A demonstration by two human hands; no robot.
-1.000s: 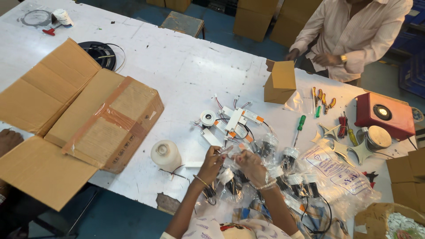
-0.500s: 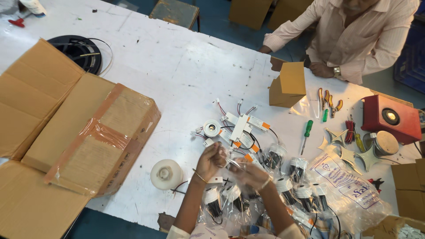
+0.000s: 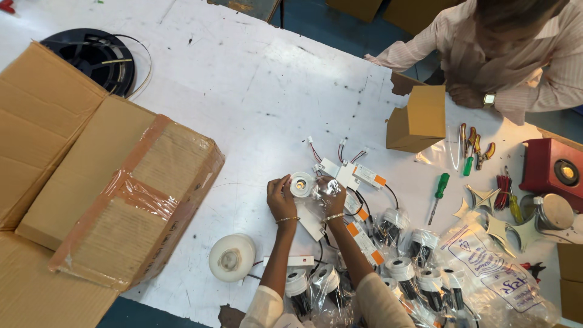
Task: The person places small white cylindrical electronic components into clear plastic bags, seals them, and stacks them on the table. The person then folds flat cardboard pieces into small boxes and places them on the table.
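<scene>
Near the desk's (image 3: pixel 255 91) front edge, the left hand (image 3: pixel 280 195) pinches the rim of a small round white downlight (image 3: pixel 302 183); the right hand (image 3: pixel 331 193) closes on its crinkled clear wrapping (image 3: pixel 328 186), beside white driver boxes (image 3: pixel 355 176).

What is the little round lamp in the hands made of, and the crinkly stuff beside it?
The round lamp in the left hand looks like white painted metal or plastic; its smooth matte ring fits either. The wrapper at the right hand looks like thin clear plastic: it is see-through, crinkled and glinting.
</scene>
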